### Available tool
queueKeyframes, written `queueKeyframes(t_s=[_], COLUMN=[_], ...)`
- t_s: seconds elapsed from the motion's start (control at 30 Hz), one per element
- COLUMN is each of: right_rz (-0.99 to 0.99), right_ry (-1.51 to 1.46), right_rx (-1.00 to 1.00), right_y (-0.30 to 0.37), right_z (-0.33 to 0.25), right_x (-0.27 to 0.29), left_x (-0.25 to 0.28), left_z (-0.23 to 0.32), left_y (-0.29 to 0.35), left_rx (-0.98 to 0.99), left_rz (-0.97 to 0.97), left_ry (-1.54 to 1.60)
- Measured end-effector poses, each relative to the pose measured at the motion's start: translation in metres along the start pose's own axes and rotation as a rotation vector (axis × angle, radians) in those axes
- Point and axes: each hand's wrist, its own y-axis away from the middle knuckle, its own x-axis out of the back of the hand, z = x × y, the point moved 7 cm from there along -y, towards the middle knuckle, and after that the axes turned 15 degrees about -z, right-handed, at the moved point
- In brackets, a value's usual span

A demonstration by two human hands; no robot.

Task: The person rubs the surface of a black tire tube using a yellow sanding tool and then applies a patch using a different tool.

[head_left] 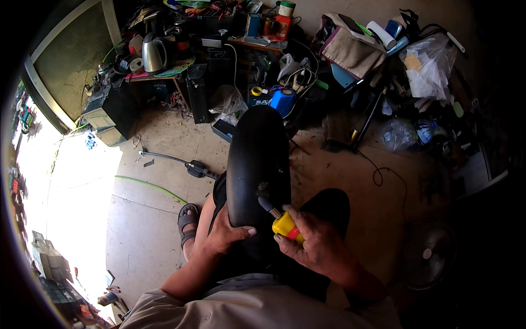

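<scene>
A smooth, rounded black inner tube (256,148) stands upright between my knees. My left hand (227,234) grips its near left side, the thumb lying across the top and the other fingers hidden. In my right hand (315,244) is a yellow hand grinder (286,226) with a red band, a metal collar and a dark tapered tip. The tip points up and left, just by a small roughened grey patch (262,189) on the rubber; whether it touches cannot be told.
A cluttered bench with a steel kettle (154,53) runs along the back. Nearer stand a blue container (282,102) and a black hose (170,157) on the tiled floor. Plastic bags (430,66) and tools pile up at right, above a dim fan (428,253).
</scene>
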Motion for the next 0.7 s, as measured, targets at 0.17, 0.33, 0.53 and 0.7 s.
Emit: queueKeyframes(t_s=[0.17, 0.33, 0.53, 0.7], right_rz=[-0.015, 0.001, 0.035, -0.013], right_ry=[0.030, 0.054, 0.032, -0.004], right_rx=[-0.013, -0.061, -0.035, -0.044], right_y=[0.000, 0.000, 0.001, 0.001], right_z=[0.000, 0.007, 0.011, 0.006], right_x=[0.002, 0.001, -0.002, -0.003], left_x=[-0.004, -0.006, -0.004, -0.007], left_z=[0.008, 0.010, 0.007, 0.010], left_y=[-0.001, 0.000, 0.000, 0.000], left_rx=[-0.010, -0.008, -0.022, -0.023], left_rz=[0.004, 0.014, 0.014, 0.013], left_ry=[-0.017, -0.017, -0.014, -0.018])
